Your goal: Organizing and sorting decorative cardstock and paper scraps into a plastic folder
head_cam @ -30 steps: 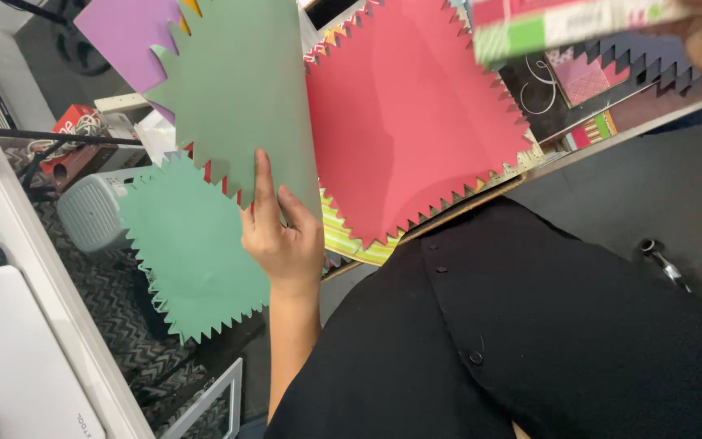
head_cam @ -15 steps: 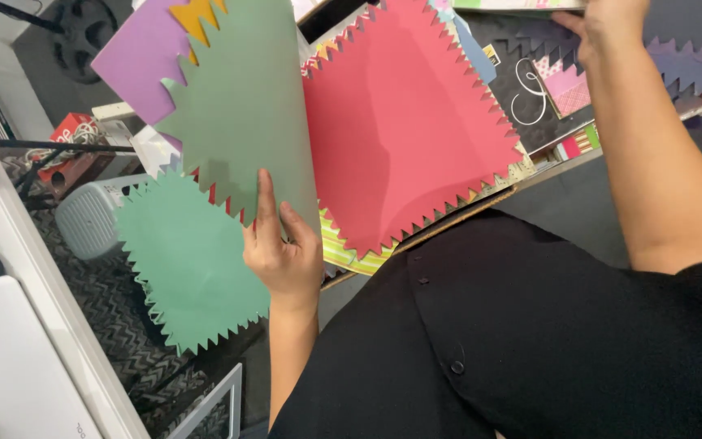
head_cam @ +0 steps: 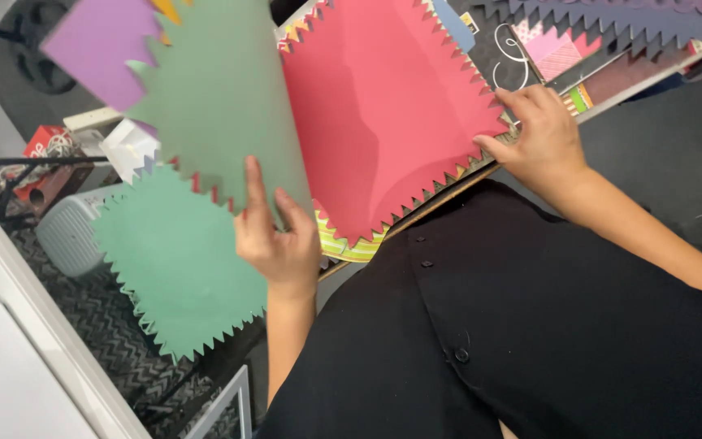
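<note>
A sage-green sheet of card with zigzag-cut edges (head_cam: 221, 97) is held up by the left hand (head_cam: 274, 236), whose fingers (head_cam: 255, 187) are laid flat against its lower edge with the thumb hidden behind, so a closed pinch on the sheet is shown. Just below and to the outer side of that hand a second, brighter mint-green zigzag-edged sheet (head_cam: 176, 260) is seen, hanging past the table edge over a patterned grey floor mat (head_cam: 99, 325). Above the hand, behind the sage sheet, a purple card sheet with a jagged edge (head_cam: 99, 45) is seen. Between the two hands a large red sheet of card with saw-tooth edges (head_cam: 387, 114) is spread over a stack of striped and coloured papers (head_cam: 343, 244) on the dark table (head_cam: 676, 154). The right hand (head_cam: 542, 134) is rested on the red sheet's far corner, with the fingertips (head_cam: 513, 97) curled down and pressed onto the edge; nothing is lifted by it, and the hand is half closed. Beyond the right hand a dark blue-grey jagged sheet (head_cam: 611, 20) is laid. Beneath both forearms a black buttoned garment (head_cam: 513, 341) is seen.
</note>
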